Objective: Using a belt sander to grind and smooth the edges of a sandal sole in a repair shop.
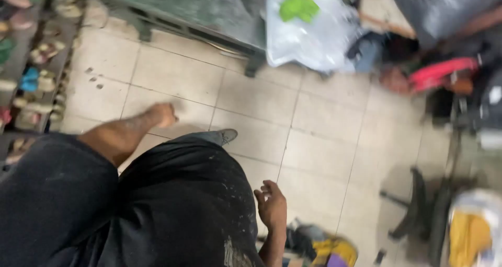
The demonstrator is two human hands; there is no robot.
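Note:
I look down at my own body in dark, paint-flecked clothes above a beige tiled floor (324,141). My left hand (164,114) swings out over the tiles with its fingers curled into a fist and nothing visible in it. Beside my hip, my right hand (272,204) hangs with the fingers apart and holds nothing. One grey shoe tip (222,137) pokes out in front of my clothes. The view is blurred by motion.
A green metal bench (209,11) stands ahead, with a white plastic bag (314,37) bearing a green patch leaning on it. Shelves of footwear (36,63) line the left. A red object (444,72), a chair base (418,209) and yellow cloth (470,235) crowd the right. A yellow and purple bundle (334,251) lies beneath my right hand.

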